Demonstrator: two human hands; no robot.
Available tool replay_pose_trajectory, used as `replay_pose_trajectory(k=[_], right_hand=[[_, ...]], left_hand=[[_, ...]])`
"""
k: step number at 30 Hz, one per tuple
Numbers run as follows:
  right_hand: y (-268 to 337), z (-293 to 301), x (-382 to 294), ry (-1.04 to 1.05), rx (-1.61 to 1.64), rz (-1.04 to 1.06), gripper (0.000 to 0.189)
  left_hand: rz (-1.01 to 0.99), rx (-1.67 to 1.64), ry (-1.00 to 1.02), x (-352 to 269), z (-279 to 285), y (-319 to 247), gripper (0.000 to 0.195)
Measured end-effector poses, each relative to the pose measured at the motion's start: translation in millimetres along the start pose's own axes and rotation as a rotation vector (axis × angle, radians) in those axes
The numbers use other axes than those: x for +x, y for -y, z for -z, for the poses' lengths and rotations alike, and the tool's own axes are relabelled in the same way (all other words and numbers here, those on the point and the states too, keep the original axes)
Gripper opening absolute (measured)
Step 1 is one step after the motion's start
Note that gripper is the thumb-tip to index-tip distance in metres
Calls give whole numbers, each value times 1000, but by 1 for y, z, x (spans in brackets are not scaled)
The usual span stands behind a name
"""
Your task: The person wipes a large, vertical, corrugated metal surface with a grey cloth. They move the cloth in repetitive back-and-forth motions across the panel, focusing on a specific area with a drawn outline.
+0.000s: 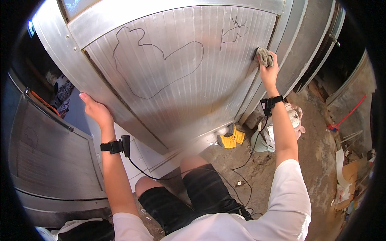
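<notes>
Before me stands a ribbed metal door [211, 78] with dark pen drawings on its panel. The larger drawing [147, 98] is a rounded outline on the left; a smaller one [230, 41] sits near the upper right. My right hand [270, 73] grips a folded grey-green cloth [265, 57] and presses it against the panel's right side, close to the frame. At the door's left edge, my left hand [99, 113] holds the frame, its other fingers partly hidden. Both wrists wear black straps with cabled modules.
Yellow-and-grey shoes or slippers [230, 140] lie by the door's foot. A pale green bucket [262, 143] and a pink-and-white plush toy [297, 119] are below my right arm. Black cable [250, 186] trails over the floor. Another metal door panel [54, 156] stands at left.
</notes>
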State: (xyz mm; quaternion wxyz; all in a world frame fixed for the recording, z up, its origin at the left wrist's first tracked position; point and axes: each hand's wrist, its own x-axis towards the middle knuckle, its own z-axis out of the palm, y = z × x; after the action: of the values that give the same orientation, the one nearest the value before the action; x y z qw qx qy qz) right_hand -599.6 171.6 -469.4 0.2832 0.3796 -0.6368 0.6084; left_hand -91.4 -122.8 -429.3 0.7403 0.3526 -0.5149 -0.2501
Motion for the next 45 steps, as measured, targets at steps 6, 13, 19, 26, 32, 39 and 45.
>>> replay_pose_trajectory(k=[6, 13, 19, 26, 32, 39, 45], right_hand=[[8, 0, 0, -20, -104, -25, 41], [44, -35, -28, 22, 20, -42, 44], [94, -61, -53, 111, 184, -61, 43], [135, -97, -82, 133, 135, 63, 45], [166, -124, -110, 143, 217, 34, 40], [203, -139, -130, 233, 233, 190, 39], [218, -137, -133, 385, 317, 263, 43]], left_hand=[[-8, -24, 9, -1, -1, -6, 79], [67, -84, 74, 0, 1, -2, 73], [100, -116, 115, 0, 3, 2, 70], [111, -135, 140, -1, 5, -2, 68], [89, -138, 172, -5, 5, -14, 79], [41, -133, 115, -6, 1, -13, 68], [62, -70, 120, -5, 2, -13, 72]])
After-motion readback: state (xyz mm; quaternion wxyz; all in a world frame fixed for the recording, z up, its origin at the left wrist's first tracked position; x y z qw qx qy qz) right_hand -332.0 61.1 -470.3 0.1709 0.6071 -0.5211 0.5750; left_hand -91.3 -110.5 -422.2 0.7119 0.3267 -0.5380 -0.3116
